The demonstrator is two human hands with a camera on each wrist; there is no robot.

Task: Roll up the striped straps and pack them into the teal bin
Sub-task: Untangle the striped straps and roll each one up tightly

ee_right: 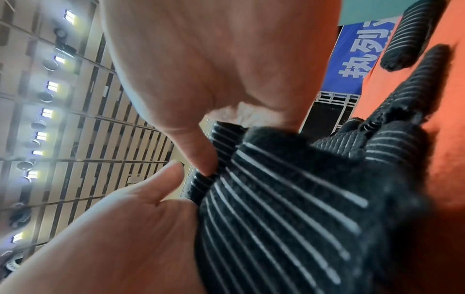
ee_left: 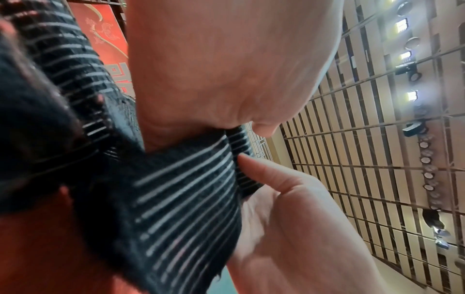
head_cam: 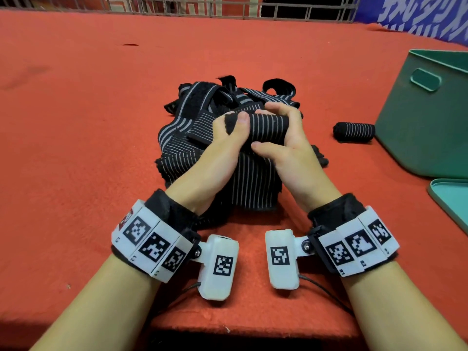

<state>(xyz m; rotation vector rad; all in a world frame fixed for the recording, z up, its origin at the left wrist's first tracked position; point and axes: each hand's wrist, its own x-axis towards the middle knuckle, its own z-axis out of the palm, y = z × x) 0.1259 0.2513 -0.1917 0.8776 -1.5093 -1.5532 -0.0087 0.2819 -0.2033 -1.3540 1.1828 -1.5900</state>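
Note:
A heap of black straps with grey stripes [head_cam: 200,127] lies mid-table on the red cloth. Above it both hands hold one strap that is partly wound into a roll [head_cam: 274,122]. My left hand [head_cam: 236,127] grips the roll's left end, thumb on top. My right hand [head_cam: 263,130] curls around its right half, fingers over the top and thumb below. The unrolled tail [head_cam: 253,183] hangs toward me. The wrist views show the striped strap [ee_left: 181,199] [ee_right: 276,199] pinched between the two hands. A finished roll [head_cam: 354,132] [ee_right: 412,33] lies beside the teal bin [head_cam: 425,117].
The teal bin stands at the right edge, its handle cut-out facing me. A teal lid [head_cam: 453,198] lies flat in front of it. Bare red cloth [head_cam: 76,122] stretches to the left and behind the heap. A railing runs along the far edge.

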